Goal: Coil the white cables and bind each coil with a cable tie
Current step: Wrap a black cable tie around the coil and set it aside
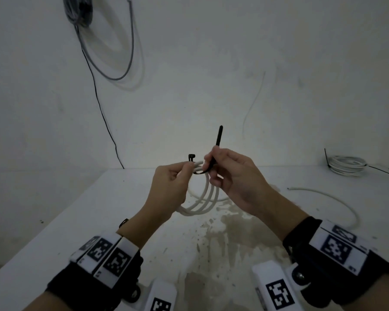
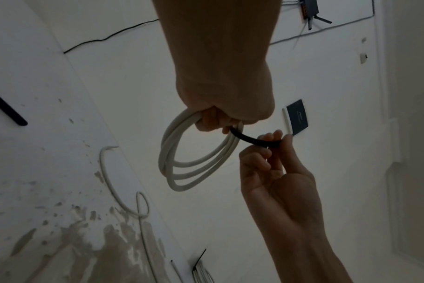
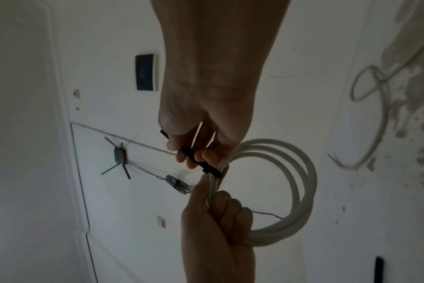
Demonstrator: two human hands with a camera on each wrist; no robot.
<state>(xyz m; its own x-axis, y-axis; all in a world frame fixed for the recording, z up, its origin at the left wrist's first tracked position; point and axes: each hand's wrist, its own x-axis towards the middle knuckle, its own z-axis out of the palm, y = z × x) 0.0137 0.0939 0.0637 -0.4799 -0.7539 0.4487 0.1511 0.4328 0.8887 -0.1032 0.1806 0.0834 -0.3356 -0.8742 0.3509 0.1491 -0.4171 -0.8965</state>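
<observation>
a coil of white cable (image 1: 202, 198) is held above the stained table (image 1: 76, 221) by the left hand (image 1: 169, 187), whose fingers are curled round its upper strands. a black cable tie (image 1: 216, 149), looped under those strands, is pinched between the right hand's (image 1: 231, 176) thumb and fingers. a bound white coil (image 1: 346, 168) lies at the table's far right.

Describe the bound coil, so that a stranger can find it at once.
Look at the white table and follow its far edge to the right corner by the wall. There lies the bound coil, flat and untouched. Unlike the coil in the hands, a black tie already closes it.
</observation>
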